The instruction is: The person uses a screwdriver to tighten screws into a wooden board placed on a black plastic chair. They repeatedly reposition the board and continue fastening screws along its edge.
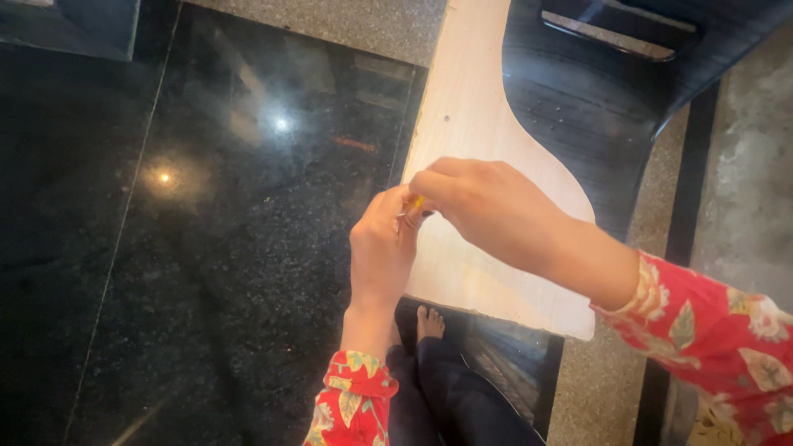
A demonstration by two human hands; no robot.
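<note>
A pale wooden board (467,107) with a curved right edge and a small hole leans out ahead of me over the floor. My left hand (380,248) and my right hand (487,206) meet at its left edge, fingers pinched together. A small yellow object (418,201) shows between the fingertips of both hands; what it is cannot be made out. Both arms wear red floral sleeves.
A glossy black stone floor (206,248) with light reflections lies to the left. A dark plastic chair (603,99) stands behind the board at the upper right. My bare foot (429,322) and dark trousers show below the hands. Speckled grey flooring (743,190) runs along the right.
</note>
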